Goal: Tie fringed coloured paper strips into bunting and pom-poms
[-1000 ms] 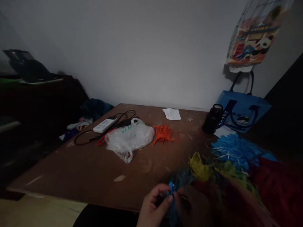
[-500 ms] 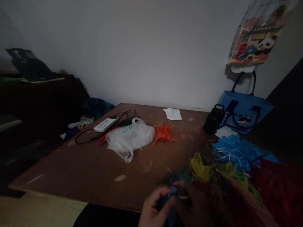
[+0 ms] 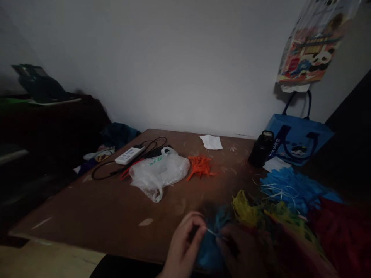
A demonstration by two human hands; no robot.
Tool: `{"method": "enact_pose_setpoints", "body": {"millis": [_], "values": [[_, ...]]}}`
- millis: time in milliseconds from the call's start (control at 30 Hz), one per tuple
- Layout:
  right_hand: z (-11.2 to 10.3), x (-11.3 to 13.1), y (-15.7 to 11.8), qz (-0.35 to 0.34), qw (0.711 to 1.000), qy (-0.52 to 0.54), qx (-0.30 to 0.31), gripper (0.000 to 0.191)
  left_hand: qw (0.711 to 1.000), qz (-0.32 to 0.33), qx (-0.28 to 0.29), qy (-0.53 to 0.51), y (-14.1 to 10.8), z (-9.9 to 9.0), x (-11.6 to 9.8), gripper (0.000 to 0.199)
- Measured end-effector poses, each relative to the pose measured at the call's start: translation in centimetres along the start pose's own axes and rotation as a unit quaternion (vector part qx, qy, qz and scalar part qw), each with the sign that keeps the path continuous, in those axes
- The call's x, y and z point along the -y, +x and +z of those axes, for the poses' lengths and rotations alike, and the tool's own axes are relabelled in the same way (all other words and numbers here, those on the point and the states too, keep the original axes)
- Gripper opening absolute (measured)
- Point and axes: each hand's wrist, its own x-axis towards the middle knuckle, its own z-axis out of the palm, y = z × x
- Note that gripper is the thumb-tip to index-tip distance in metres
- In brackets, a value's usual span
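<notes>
At the table's front edge, my left hand [image 3: 185,241] pinches one end of a thin white string [image 3: 211,231] between thumb and forefinger. The string runs to my right hand [image 3: 242,247], whose fingers are closed on blue strips where the string meets them. This bundle of blue strips [image 3: 210,253] hangs below and between both hands. Shadow hides much of the right hand, so its exact grip is hard to see. Just right of the hands lie yellow strips [image 3: 245,208].
Blue strips with loose strings [image 3: 290,189] and red strips [image 3: 339,227] are heaped on the right. Farther back are orange strips [image 3: 200,166], a plastic bag [image 3: 162,172], a white power strip [image 3: 129,154], paper [image 3: 211,142], a black bottle [image 3: 261,148] and a blue tote bag [image 3: 301,135].
My hands have moved apart, left hand leftward, and the white string now stretches between them. More of the blue bundle shows. The view has tilted up slightly.
</notes>
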Motion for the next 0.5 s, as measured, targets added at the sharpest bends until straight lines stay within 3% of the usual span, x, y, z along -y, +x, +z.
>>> {"method": "enact_pose_setpoints", "body": {"millis": [133,200,267,333,400,433,500], "values": [[-3.0,-3.7,1.6,0.025,0.994,-0.097,-0.046,0.02,0.984,-0.01,-0.18,0.002,2.4,-4.2,0.8,0.022],[-3.6,-4.6,2.5,0.024,0.983,-0.144,-0.108,0.023,0.975,0.008,-0.22,0.017,3.1,-5.4,0.5,0.018],[-3.1,-4.0,2.9,0.004,0.98,-0.147,-0.137,0.036,0.983,0.047,-0.174,0.046,3.1,-5.1,-0.4,0.013],[-1.7,-2.5,2.8,-0.023,0.989,-0.093,-0.109,0.045,0.992,0.099,-0.046,0.069,3.1,-3.7,-1.6,0.013],[-0.2,-0.8,2.4,-0.05,0.995,-0.041,-0.071,0.04,0.983,0.142,0.078,0.085,3.6,-2.3,-2.3,0.017],[0.4,-0.2,2.2,-0.058,0.996,-0.027,-0.059,0.037,0.976,0.151,0.106,0.112,4.3,-1.8,-2.3,0.021],[1.0,0.4,2.0,-0.062,0.996,-0.02,-0.054,0.029,0.964,0.14,0.098,0.205,6.6,-1.7,-1.4,0.026]]}}
